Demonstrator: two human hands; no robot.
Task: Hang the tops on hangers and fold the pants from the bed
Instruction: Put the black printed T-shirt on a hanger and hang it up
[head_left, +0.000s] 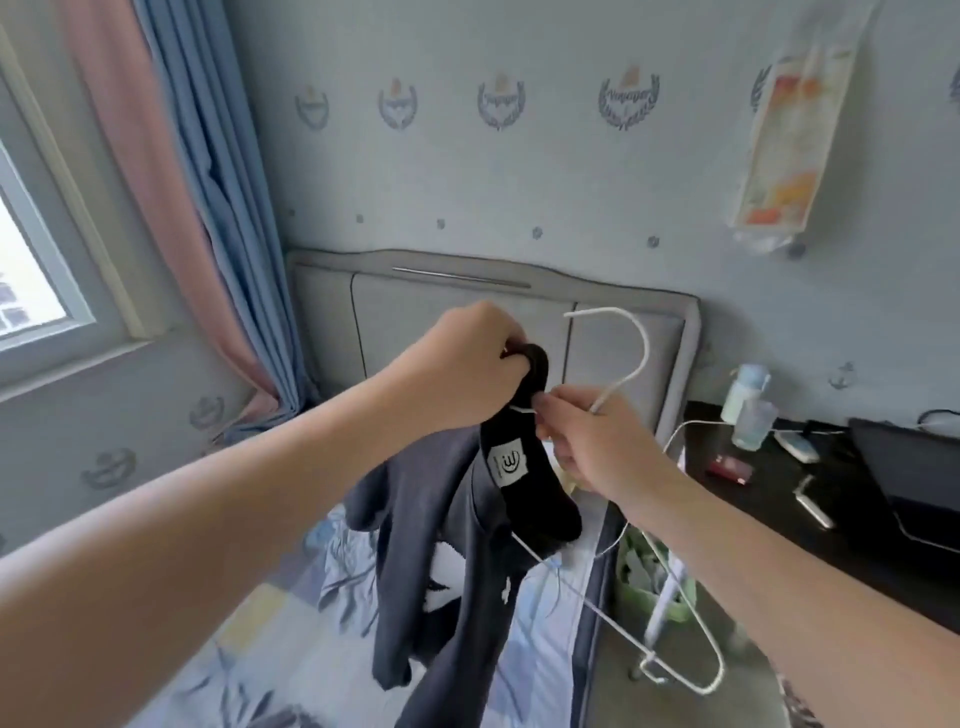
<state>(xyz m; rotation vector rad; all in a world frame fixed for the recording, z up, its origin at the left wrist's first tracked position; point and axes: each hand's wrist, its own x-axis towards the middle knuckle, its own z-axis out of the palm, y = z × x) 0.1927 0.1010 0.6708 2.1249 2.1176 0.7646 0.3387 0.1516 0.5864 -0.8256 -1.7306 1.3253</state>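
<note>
The left hand's (467, 364) fingertips are buried in the collar of the top (441, 545). One arm of the hanger (645, 349) disappears inside the top, and the right hand (587, 441) covers its neck. The top's hem runs off the bottom edge. The print on its label (508, 464) is too small to read. Below the top, the bed (260, 623) is largely covered and cropped. Right of the top, the table (769, 514) is cut by the edge, and the small things on it are too blurred to name. Up and right of the top, the wall bag's (795, 130) contents are a blur.
</note>
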